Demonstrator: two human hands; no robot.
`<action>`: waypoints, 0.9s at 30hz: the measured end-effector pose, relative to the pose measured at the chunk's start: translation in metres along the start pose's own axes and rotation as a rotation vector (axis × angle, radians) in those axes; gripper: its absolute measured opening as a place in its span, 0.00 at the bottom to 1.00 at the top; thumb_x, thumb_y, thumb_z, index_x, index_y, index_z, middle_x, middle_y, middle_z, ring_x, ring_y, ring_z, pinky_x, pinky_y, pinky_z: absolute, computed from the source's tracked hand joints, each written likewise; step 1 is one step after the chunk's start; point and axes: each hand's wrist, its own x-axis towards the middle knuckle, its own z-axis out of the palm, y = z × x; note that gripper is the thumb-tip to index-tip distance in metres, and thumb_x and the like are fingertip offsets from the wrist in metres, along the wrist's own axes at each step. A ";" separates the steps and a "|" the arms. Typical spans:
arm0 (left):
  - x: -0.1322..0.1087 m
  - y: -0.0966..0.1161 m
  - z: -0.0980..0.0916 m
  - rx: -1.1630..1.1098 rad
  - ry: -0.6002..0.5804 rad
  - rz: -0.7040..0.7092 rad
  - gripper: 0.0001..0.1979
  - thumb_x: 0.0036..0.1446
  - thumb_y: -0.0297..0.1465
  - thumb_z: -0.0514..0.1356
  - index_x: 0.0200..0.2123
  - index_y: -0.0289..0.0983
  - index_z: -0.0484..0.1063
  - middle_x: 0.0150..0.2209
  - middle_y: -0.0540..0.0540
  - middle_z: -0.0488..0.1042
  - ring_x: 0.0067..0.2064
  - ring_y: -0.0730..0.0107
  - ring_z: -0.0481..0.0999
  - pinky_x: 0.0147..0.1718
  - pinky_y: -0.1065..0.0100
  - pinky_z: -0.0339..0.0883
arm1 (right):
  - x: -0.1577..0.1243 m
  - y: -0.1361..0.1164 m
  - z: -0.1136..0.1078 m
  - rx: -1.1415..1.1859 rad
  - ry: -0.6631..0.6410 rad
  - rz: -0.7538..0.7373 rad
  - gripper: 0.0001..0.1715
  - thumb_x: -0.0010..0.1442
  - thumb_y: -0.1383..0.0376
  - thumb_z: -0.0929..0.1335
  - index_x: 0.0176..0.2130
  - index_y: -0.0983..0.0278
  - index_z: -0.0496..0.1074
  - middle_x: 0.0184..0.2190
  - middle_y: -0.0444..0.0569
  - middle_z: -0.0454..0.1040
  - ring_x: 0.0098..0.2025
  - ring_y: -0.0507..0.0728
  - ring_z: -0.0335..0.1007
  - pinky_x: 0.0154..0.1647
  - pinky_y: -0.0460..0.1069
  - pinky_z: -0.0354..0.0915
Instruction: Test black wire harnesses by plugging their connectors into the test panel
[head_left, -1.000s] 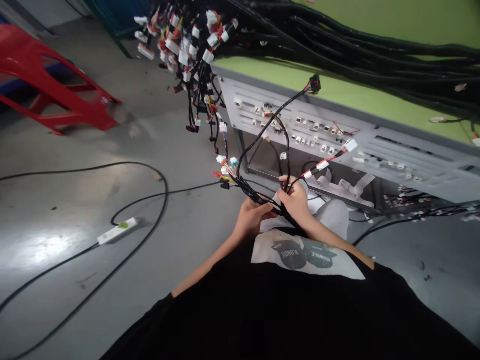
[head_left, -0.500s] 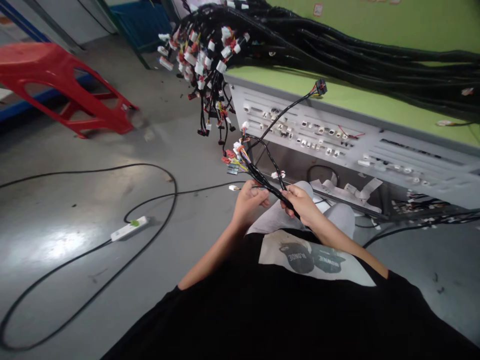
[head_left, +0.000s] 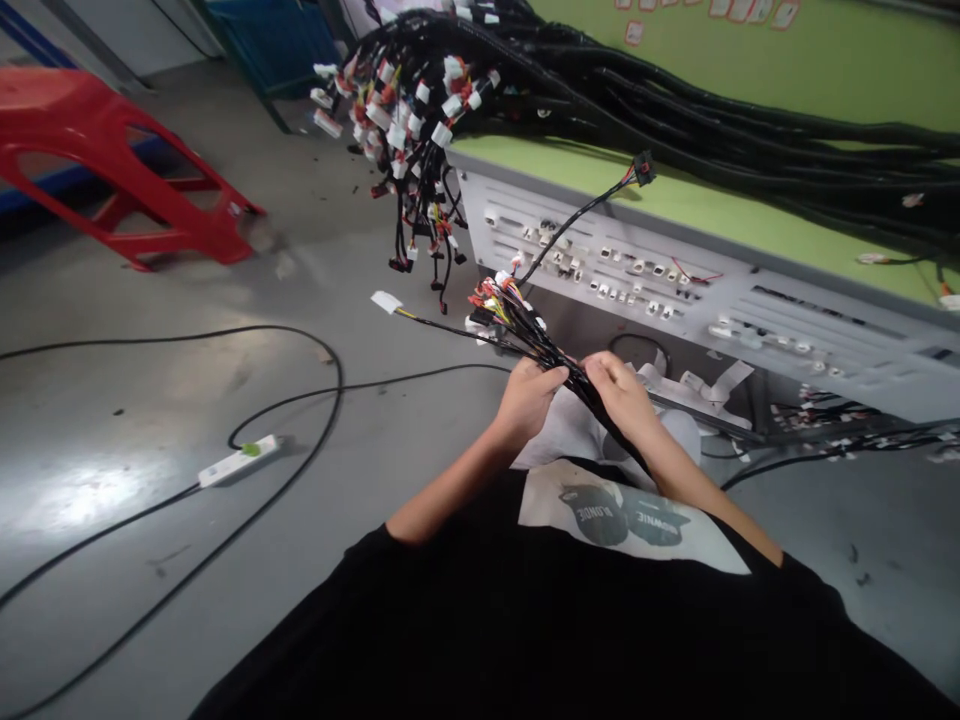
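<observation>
Both my hands grip one black wire harness (head_left: 541, 350) in front of my chest. My left hand (head_left: 526, 396) is closed around the bundle where several branches fan out to coloured and white connectors (head_left: 495, 297). One thin branch ends in a white plug (head_left: 386, 301) pointing left. Another long branch rises to a black connector (head_left: 644, 168) above the bench. My right hand (head_left: 622, 392) is closed on the harness trunk just to the right, and the trunk runs down past my wrist.
A grey test panel (head_left: 750, 300) with many sockets fronts a green bench (head_left: 675, 195) stacked with thick black harnesses (head_left: 712, 110), whose connector ends (head_left: 405, 110) hang over the left corner. A red plastic stool (head_left: 112, 170) lies on the floor. A white power strip (head_left: 238, 459) and black cables lie on the grey floor.
My hands lifted the harness slightly and drew close together on it. The white-plugged branch swung out to the left, and the connector cluster rose.
</observation>
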 end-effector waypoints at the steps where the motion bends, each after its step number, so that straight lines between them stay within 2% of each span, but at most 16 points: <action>1: 0.001 -0.001 0.001 0.019 -0.010 0.012 0.09 0.41 0.25 0.65 0.30 0.34 0.71 0.31 0.48 0.75 0.36 0.68 0.74 0.42 0.65 0.67 | 0.001 -0.003 -0.003 -0.132 0.062 -0.092 0.16 0.56 0.50 0.66 0.35 0.60 0.68 0.31 0.47 0.74 0.33 0.56 0.69 0.34 0.49 0.63; 2: 0.001 -0.003 0.002 0.034 -0.025 0.020 0.09 0.41 0.26 0.66 0.30 0.34 0.72 0.31 0.48 0.75 0.36 0.69 0.74 0.42 0.66 0.66 | 0.002 -0.007 -0.007 -0.239 0.080 -0.160 0.15 0.54 0.52 0.67 0.35 0.60 0.69 0.32 0.47 0.74 0.35 0.56 0.68 0.36 0.49 0.62; 4: 0.002 -0.005 0.003 0.052 -0.055 0.015 0.10 0.42 0.26 0.66 0.31 0.33 0.72 0.32 0.47 0.75 0.36 0.70 0.73 0.42 0.66 0.66 | 0.004 -0.012 -0.013 -0.341 0.025 -0.205 0.13 0.53 0.55 0.69 0.33 0.61 0.70 0.30 0.45 0.72 0.33 0.55 0.65 0.35 0.49 0.60; 7: 0.002 -0.008 0.001 0.033 -0.086 -0.029 0.11 0.42 0.27 0.68 0.31 0.32 0.73 0.32 0.47 0.75 0.36 0.69 0.73 0.42 0.65 0.66 | 0.007 -0.012 -0.018 -0.283 -0.073 -0.170 0.12 0.54 0.56 0.68 0.31 0.63 0.70 0.24 0.42 0.68 0.27 0.51 0.61 0.30 0.47 0.56; 9: 0.003 -0.011 -0.002 -0.016 -0.113 -0.077 0.12 0.40 0.27 0.68 0.31 0.32 0.72 0.31 0.47 0.74 0.35 0.70 0.73 0.41 0.66 0.65 | 0.008 -0.006 -0.017 -0.191 -0.052 -0.149 0.11 0.53 0.57 0.69 0.31 0.64 0.71 0.23 0.41 0.68 0.27 0.50 0.60 0.29 0.46 0.56; 12: 0.003 -0.017 -0.007 -0.101 -0.122 -0.127 0.12 0.39 0.24 0.68 0.30 0.32 0.71 0.30 0.48 0.73 0.33 0.72 0.72 0.39 0.67 0.65 | 0.006 0.005 -0.011 -0.009 0.048 -0.124 0.09 0.51 0.59 0.69 0.30 0.64 0.72 0.24 0.41 0.69 0.27 0.50 0.62 0.30 0.46 0.58; 16: 0.002 -0.029 -0.011 -0.271 -0.141 -0.188 0.11 0.37 0.20 0.64 0.26 0.35 0.66 0.25 0.52 0.68 0.31 0.74 0.69 0.37 0.68 0.64 | 0.003 0.014 -0.006 0.359 0.155 -0.062 0.10 0.47 0.60 0.71 0.28 0.62 0.70 0.21 0.40 0.69 0.24 0.49 0.61 0.28 0.46 0.59; 18: 0.002 -0.033 -0.012 -0.377 -0.167 -0.205 0.12 0.35 0.19 0.63 0.24 0.35 0.64 0.23 0.54 0.64 0.30 0.74 0.68 0.37 0.67 0.64 | 0.002 0.014 -0.007 0.551 0.121 -0.041 0.13 0.46 0.57 0.72 0.27 0.62 0.68 0.18 0.39 0.65 0.21 0.48 0.57 0.25 0.46 0.57; 20: 0.005 -0.032 -0.011 -0.441 -0.180 -0.229 0.12 0.35 0.19 0.62 0.23 0.35 0.63 0.23 0.53 0.63 0.30 0.74 0.69 0.37 0.67 0.64 | 0.001 0.012 -0.012 0.677 0.001 -0.049 0.18 0.47 0.52 0.71 0.26 0.62 0.67 0.16 0.38 0.61 0.19 0.48 0.54 0.22 0.46 0.55; 22: 0.010 -0.025 -0.010 -0.446 -0.213 -0.277 0.10 0.39 0.22 0.63 0.25 0.36 0.64 0.24 0.52 0.65 0.29 0.73 0.69 0.36 0.65 0.65 | 0.001 0.007 -0.016 0.656 -0.133 -0.066 0.21 0.48 0.48 0.71 0.28 0.63 0.68 0.15 0.37 0.58 0.18 0.47 0.51 0.21 0.46 0.53; 24: 0.018 -0.015 -0.008 -0.402 -0.271 -0.308 0.07 0.46 0.28 0.63 0.27 0.36 0.66 0.23 0.52 0.65 0.25 0.73 0.68 0.34 0.65 0.65 | 0.003 0.002 -0.020 0.516 -0.183 -0.085 0.22 0.49 0.49 0.72 0.31 0.64 0.71 0.15 0.37 0.57 0.18 0.47 0.50 0.20 0.45 0.50; 25: 0.022 -0.010 -0.006 -0.374 -0.301 -0.301 0.06 0.50 0.31 0.62 0.27 0.36 0.67 0.22 0.52 0.64 0.24 0.73 0.67 0.33 0.64 0.65 | 0.004 -0.001 -0.022 0.452 -0.156 -0.100 0.21 0.49 0.50 0.72 0.32 0.64 0.71 0.16 0.37 0.58 0.18 0.46 0.49 0.19 0.45 0.49; 27: 0.026 0.000 -0.002 -0.320 -0.357 -0.253 0.08 0.52 0.33 0.62 0.26 0.35 0.67 0.20 0.52 0.63 0.23 0.72 0.67 0.35 0.63 0.66 | 0.006 -0.005 -0.026 0.425 -0.020 -0.140 0.20 0.50 0.50 0.72 0.31 0.64 0.71 0.16 0.37 0.59 0.18 0.45 0.48 0.19 0.45 0.47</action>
